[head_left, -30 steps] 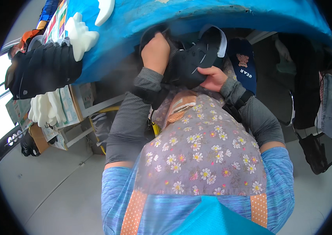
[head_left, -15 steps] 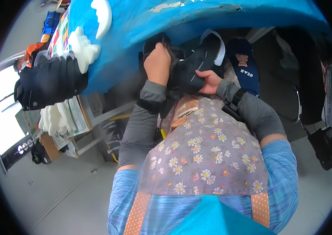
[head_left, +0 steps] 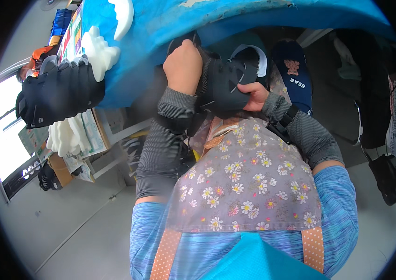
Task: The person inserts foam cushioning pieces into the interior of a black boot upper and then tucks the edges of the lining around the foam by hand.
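A black shoe upper [head_left: 226, 88] with a white-edged opening lies across my lap, just below the table edge. My left hand [head_left: 185, 67] is a closed fist round the dark mesh part at its left end. What lies inside that fist is hidden. At the other end, my right hand [head_left: 255, 95] grips the side of the upper, its thumb on top and the fingers mostly out of sight underneath. A floral apron [head_left: 249, 186] covers my front right below the upper.
A blue-covered table [head_left: 170, 23] runs along the far side, bearing white foam-like pieces [head_left: 99, 53]. At its left edge sits a row of black shoe uppers [head_left: 62, 95]. Dark blue cloth with a pink bear [head_left: 292, 67] is right of my hands. A black bag [head_left: 387, 179] hangs far right.
My left fist has shifted slightly left and turned, its back now more toward me. The upper has tilted with it, showing more of its smooth black side. My right hand keeps its grip.
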Demonstrator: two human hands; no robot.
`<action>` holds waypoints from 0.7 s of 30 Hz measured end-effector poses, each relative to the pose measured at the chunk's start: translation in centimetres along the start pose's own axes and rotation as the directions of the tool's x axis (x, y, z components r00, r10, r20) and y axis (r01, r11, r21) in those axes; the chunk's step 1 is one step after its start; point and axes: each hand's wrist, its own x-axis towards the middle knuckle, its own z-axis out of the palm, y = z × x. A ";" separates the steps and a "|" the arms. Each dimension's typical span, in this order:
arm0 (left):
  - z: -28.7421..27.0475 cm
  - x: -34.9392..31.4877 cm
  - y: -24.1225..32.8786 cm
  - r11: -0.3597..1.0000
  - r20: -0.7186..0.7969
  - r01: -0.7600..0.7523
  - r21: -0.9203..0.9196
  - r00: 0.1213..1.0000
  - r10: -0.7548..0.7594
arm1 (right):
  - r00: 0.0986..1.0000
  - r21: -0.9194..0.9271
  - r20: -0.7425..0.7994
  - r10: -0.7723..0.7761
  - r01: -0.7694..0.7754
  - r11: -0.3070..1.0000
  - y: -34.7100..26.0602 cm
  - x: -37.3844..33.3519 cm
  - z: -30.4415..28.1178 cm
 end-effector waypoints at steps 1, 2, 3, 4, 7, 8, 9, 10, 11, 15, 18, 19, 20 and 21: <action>0.1 0.1 -0.1 0.999 0.017 0.002 -0.037 1.000 -0.001 | 1.000 0.005 -0.005 0.003 -0.003 1.000 0.0 -0.1 0.1; 0.6 0.2 -0.2 0.999 0.024 0.005 -0.038 1.000 -0.004 | 1.000 -0.015 -0.012 -0.003 0.003 1.000 0.0 -0.3 0.2; 1.2 0.3 -0.3 0.998 0.022 0.002 -0.067 1.000 0.000 | 1.000 -0.036 -0.020 -0.010 0.009 0.999 -0.1 -0.4 0.2; 1.9 0.3 -0.3 0.995 0.022 0.000 -0.095 1.000 0.002 | 1.000 -0.027 -0.027 -0.006 0.005 1.000 0.0 -0.4 0.0; 4.1 0.4 -0.9 0.988 0.054 -0.024 -0.155 0.998 0.033 | 0.996 -0.015 -0.082 -0.019 0.018 1.000 0.0 -0.3 -0.6; 4.8 0.5 -1.2 0.988 0.067 -0.019 -0.154 0.997 0.029 | 0.996 -0.017 -0.087 -0.022 0.021 1.000 -0.1 -0.2 -0.7; 5.5 0.6 -1.5 0.984 0.096 -0.049 -0.170 0.993 0.066 | 0.996 -0.019 -0.091 -0.024 0.023 1.000 -0.2 -0.2 -0.7; 6.2 0.7 -1.8 0.979 0.123 -0.079 -0.186 0.987 0.102 | 0.995 -0.010 -0.096 -0.020 0.019 1.000 -0.4 -0.1 -0.8; 6.9 0.9 -1.7 0.970 0.138 -0.062 -0.237 0.986 0.097 | 0.995 -0.043 -0.099 -0.033 0.028 0.999 -0.7 -0.2 -0.6; 8.0 0.0 -1.8 0.954 0.065 -0.117 -0.277 0.988 0.140 | 0.993 -0.101 -0.095 -0.063 0.054 0.993 -1.0 -0.2 -0.4; 7.2 -0.1 -1.8 0.958 0.087 -0.095 -0.269 0.989 0.123 | 0.993 -0.085 -0.104 -0.050 0.041 0.996 -0.9 -0.1 0.0; 6.4 0.1 -1.3 0.969 0.107 -0.037 -0.246 0.992 0.065 | 0.992 -0.072 -0.118 -0.052 0.044 0.996 -1.0 -0.2 0.0; 5.4 0.2 -0.7 0.975 0.128 0.019 -0.222 0.992 0.010 | 0.991 -0.078 -0.115 -0.065 0.056 0.995 -1.0 -0.2 0.2; 4.2 0.2 -0.3 0.980 0.088 0.021 -0.199 0.996 -0.004 | 0.994 -0.073 -0.089 -0.065 0.059 0.996 -0.8 -0.3 0.3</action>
